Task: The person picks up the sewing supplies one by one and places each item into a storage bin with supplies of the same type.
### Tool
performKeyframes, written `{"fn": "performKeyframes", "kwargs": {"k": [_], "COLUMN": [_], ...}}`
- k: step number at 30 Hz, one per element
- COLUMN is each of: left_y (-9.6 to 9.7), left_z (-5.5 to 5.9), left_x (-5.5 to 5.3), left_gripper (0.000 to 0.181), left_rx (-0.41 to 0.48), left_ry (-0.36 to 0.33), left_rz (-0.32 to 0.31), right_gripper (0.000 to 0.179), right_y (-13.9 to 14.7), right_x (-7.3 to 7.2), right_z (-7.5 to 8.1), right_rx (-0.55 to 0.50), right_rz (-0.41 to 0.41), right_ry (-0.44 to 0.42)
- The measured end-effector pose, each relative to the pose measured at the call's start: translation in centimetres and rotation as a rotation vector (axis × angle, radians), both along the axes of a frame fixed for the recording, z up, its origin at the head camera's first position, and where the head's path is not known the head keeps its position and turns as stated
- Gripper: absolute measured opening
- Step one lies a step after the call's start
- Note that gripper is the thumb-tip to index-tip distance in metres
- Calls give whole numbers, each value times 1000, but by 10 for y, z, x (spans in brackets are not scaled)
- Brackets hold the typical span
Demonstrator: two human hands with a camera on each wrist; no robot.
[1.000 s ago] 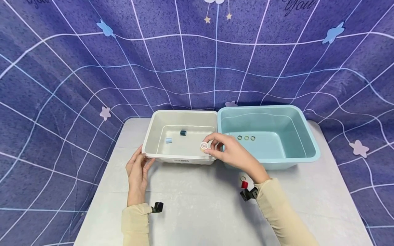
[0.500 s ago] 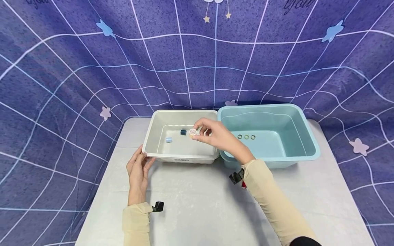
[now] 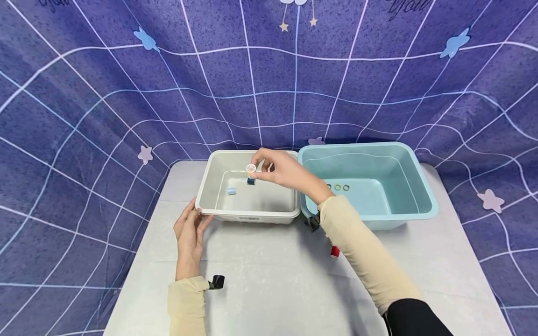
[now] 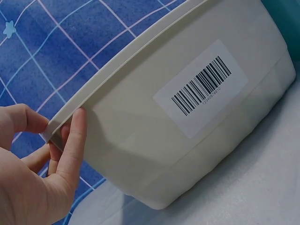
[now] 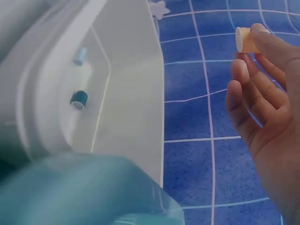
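My right hand (image 3: pixel 279 169) pinches a spool of pale yellow-orange thread (image 3: pixel 251 171) between thumb and fingers, held in the air over the off-white bin (image 3: pixel 248 214). In the right wrist view the spool (image 5: pixel 246 40) lies on its side, its white end facing left. Below it in the bin are a dark teal thread spool (image 3: pixel 251 181) and a light blue one (image 3: pixel 231 191), both lying down. At the bin's near left corner, my left hand (image 3: pixel 190 235) grips the rim, thumb on one side and fingers on the other, as the left wrist view shows (image 4: pixel 42 173).
A light blue bin (image 3: pixel 370 218) stands against the off-white one on the right; several small rings (image 3: pixel 346 187) lie on its floor. On the table (image 3: pixel 269 280) a red thread spool (image 3: pixel 335 252) sits partly behind my right forearm. A patterned blue cloth (image 3: pixel 269 74) rises behind.
My right hand has carried the pale yellow-orange spool leftward and farther back, from the off-white bin's near right corner to above the teal spool. The left hand stays on the rim.
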State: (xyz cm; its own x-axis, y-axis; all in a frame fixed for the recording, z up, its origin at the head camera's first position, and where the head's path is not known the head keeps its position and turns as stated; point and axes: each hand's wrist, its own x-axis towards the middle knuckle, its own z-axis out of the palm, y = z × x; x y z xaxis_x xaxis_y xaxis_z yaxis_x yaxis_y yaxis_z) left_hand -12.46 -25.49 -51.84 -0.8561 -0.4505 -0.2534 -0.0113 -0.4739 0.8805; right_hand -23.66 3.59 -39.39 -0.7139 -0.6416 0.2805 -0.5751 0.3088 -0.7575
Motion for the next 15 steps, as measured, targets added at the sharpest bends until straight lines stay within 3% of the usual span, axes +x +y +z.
{"fn": "performKeyframes", "kwargs": {"k": [15], "left_y": [0], "left_z": [0], "left_x": [0], "left_gripper": [45], "left_rx": [21], "left_ry": [1], "left_rz": [-9], "right_gripper": [22], "right_y": [-40], "right_x": [-46], "right_z": [4], "right_rx": [150], "right_rz": [64], "right_ry": [-10]}}
